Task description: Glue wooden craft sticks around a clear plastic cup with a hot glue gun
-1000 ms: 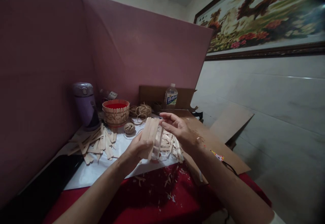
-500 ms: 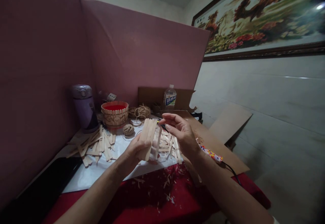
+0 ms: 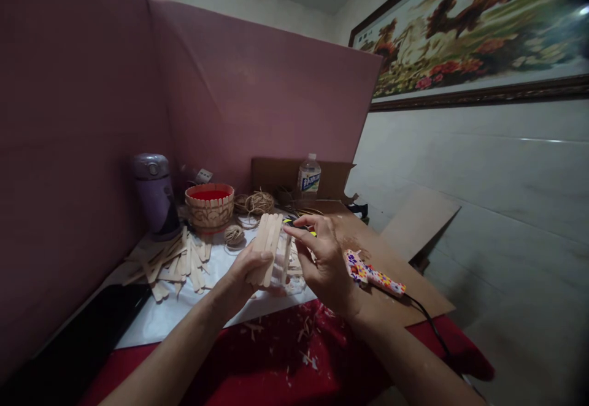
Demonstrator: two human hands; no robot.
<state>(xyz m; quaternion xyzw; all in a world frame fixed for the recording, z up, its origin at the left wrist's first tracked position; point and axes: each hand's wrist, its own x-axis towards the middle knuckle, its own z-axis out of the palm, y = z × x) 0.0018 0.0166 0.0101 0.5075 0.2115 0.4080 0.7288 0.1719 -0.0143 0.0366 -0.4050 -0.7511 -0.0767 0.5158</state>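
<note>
My left hand (image 3: 248, 271) grips a clear plastic container (image 3: 281, 262) with pale craft sticks (image 3: 268, 243) standing side by side on its near face. The thumb lies across the sticks, while the other fingers are hidden behind. To the right, my right hand (image 3: 319, 259) has its fingers apart and holds nothing I can see. Its index fingertip is at the container's upper right edge; whether it touches is unclear. More craft sticks (image 3: 296, 262) lie behind the container, partly hidden by my right hand.
A floral glue gun (image 3: 375, 277) with a black cord lies on cardboard (image 3: 396, 311) at right. Leftward are a loose pile of craft sticks (image 3: 186, 262), a purple flask (image 3: 154, 197) and a stick-covered red basket (image 3: 209, 210). Twine (image 3: 258, 202) and a bottle (image 3: 309, 179) stand behind.
My right hand has moved down and slightly left, its fingers nearer the container's edge. The glue gun shows more fully now. My left hand keeps its hold.
</note>
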